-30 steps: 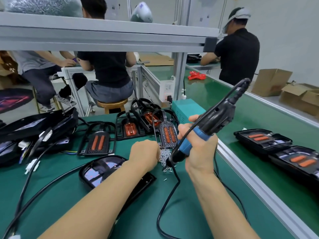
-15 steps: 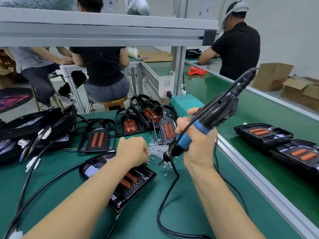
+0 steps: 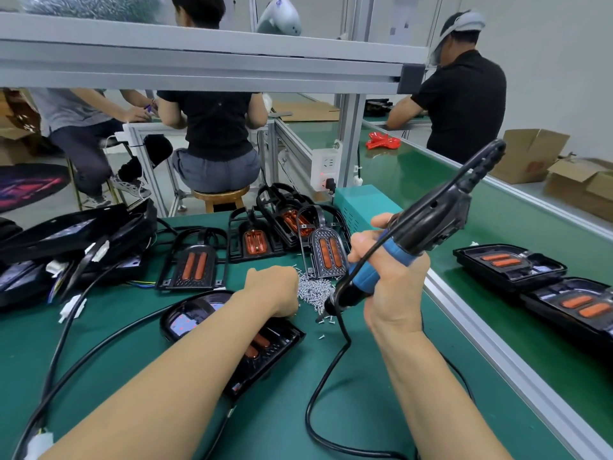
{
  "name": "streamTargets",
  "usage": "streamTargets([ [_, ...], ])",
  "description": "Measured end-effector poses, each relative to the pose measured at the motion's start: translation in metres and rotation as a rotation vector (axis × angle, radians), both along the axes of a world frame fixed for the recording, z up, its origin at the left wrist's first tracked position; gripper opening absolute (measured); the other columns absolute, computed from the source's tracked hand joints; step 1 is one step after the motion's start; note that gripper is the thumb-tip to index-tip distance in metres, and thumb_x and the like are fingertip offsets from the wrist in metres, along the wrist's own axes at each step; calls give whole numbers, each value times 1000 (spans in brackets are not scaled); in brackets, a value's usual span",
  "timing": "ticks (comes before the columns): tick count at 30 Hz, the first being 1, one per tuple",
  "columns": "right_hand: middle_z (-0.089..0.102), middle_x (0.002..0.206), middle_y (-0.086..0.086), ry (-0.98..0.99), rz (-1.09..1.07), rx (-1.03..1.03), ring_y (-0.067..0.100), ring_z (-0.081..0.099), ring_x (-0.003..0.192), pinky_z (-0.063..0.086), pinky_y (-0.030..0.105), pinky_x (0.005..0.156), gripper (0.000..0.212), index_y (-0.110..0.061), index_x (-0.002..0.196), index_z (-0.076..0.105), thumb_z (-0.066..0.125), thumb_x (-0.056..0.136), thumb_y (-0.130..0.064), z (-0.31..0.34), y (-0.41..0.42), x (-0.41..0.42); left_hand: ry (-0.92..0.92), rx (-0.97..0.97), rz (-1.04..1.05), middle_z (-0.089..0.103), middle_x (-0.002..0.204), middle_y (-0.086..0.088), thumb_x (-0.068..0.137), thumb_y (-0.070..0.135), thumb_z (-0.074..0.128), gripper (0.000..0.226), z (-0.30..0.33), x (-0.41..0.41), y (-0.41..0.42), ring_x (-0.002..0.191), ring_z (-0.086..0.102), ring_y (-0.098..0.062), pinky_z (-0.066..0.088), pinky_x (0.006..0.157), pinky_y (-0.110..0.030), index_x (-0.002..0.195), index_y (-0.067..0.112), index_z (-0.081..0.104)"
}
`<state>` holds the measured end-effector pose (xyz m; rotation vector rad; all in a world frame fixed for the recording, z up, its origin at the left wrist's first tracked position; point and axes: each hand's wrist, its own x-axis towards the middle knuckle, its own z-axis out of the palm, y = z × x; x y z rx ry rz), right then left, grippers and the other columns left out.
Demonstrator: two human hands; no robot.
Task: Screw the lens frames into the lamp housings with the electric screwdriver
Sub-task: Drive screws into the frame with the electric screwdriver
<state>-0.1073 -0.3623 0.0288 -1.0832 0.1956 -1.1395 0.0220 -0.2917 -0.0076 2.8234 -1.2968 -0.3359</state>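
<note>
My right hand point(image 3: 394, 287) grips the electric screwdriver point(image 3: 411, 234) by its blue handle, tilted, with the bit pointing down-left beside a pile of small silver screws point(image 3: 313, 288). My left hand point(image 3: 273, 290) is curled at the edge of that pile, its fingertips hidden; what it holds cannot be seen. Under my left forearm lies a black lamp housing point(image 3: 199, 318) with an orange-lensed frame set in it. Loose lens frames point(image 3: 194, 265) with orange lenses lie and lean behind the pile.
Black housings with wire bundles point(image 3: 66, 247) are stacked at the left. A teal power box point(image 3: 361, 207) stands behind the screws. Finished lamps point(image 3: 507, 263) sit on the conveyor belt at the right. The screwdriver's black cord point(image 3: 331, 376) loops across the green mat. Several people work at other benches.
My left hand drew back from the screw pile toward the housing, uncovering the screws. The screwdriver stayed in my right hand, shifting slightly as the view moved.
</note>
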Motion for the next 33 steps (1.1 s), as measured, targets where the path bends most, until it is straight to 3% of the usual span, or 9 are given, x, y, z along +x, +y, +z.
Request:
streamTargets([
  [7,59,58,-4,1,-6,-26,15,55,52,47,26,55,25,-32,70,67,74,54,-14,4,1,-7,59,-63,-34,69,98,-9,82,5,46,14,-1,-2,13,94,62,-28,39,89,-38,76,15,54],
  [11,57,59,-2,-17,-17,-8,17,54,54,46,27,54,26,-30,71,67,74,55,-11,7,-1,-11,176,-359,37,66,72,2,77,6,58,13,11,-1,23,72,61,-15,54,72,-29,70,13,67],
  [13,56,58,-1,-29,-20,11,19,53,53,44,27,53,26,-28,71,66,72,58,-6,9,-3,-12,312,-511,96,63,60,8,74,3,64,15,16,-1,33,59,55,-7,50,60,-19,64,14,68],
  [16,54,54,0,-59,-1,25,20,52,51,43,24,51,24,-19,80,61,65,64,-1,14,-2,-12,397,-600,148,65,65,6,77,7,71,11,17,2,49,60,56,-6,43,58,-13,73,17,71],
  [19,54,55,-1,-62,9,17,19,51,50,43,24,51,24,-15,82,58,64,64,-1,17,1,-11,256,-534,137,62,72,12,83,12,69,10,15,6,56,70,57,-8,44,67,-19,85,22,71],
  [22,54,54,-1,-61,5,14,19,51,49,44,25,51,24,-15,82,58,64,64,-1,20,3,-10,149,-424,82,61,73,16,84,17,68,13,17,4,47,76,58,-10,47,75,-25,78,28,69],
  [26,53,52,-1,-59,2,7,17,51,49,45,25,50,24,-17,82,59,64,65,0,20,3,-14,35,-196,113,71,94,1,79,18,69,9,11,0,21,92,65,-23,48,84,-32,88,19,71],
  [28,53,54,-1,-59,-3,-2,17,51,49,45,25,51,25,-21,78,62,64,66,0,19,1,-17,-10,-95,142,68,97,-1,76,28,75,24,5,-1,12,97,63,-25,41,89,-35,95,16,68],
  [33,54,55,-1,-48,-8,-8,19,51,52,45,27,56,28,-29,72,67,64,65,-2,18,-7,-23,-50,-62,153,66,100,-4,80,20,68,16,-2,-3,2,92,61,-28,41,77,-33,93,14,61],
])
